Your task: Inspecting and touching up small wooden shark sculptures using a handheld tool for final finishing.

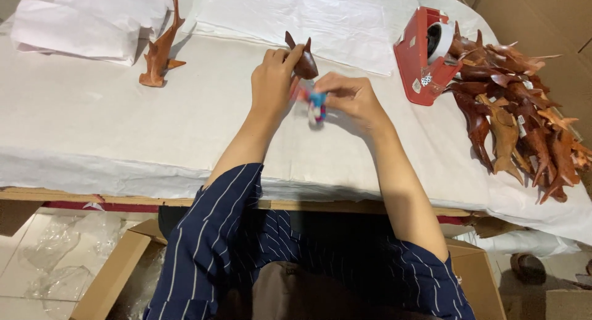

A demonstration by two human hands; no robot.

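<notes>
From the head camera, the left hand (271, 79) grips a dark wooden fish (303, 62), its fingers (290, 56) curled and pressed around the body, with the tail fins poking up past the fingertips. The right hand (348, 95) sits just beside it, its fingers pinching a small blue, red and white item (317, 106), perhaps a tag or sticker; it is too blurred to tell for certain. The item hangs just below the fish, between the two hands, above the desk (92, 116).

To do this well, I judge the left hand should hold the fish steady near its middle so the thin fins take no strain, while the right keeps a light pinch on the item's edge and presses it flat on a smooth part of the body, not over a fin.

The desk is covered in white paper. To the right of the fingers stands a red tape dispenser (419, 55), and beyond it lies a pile of carved fish (524, 110), reddish and tan, tangled together. To the far left of the fingers one tan fish (159, 52) lies alone, near folded white sheets (74, 24). Below the desk edge, open cardboard boxes (117, 270) and clear plastic wrap (49, 252) lie on a tiled floor.
</notes>
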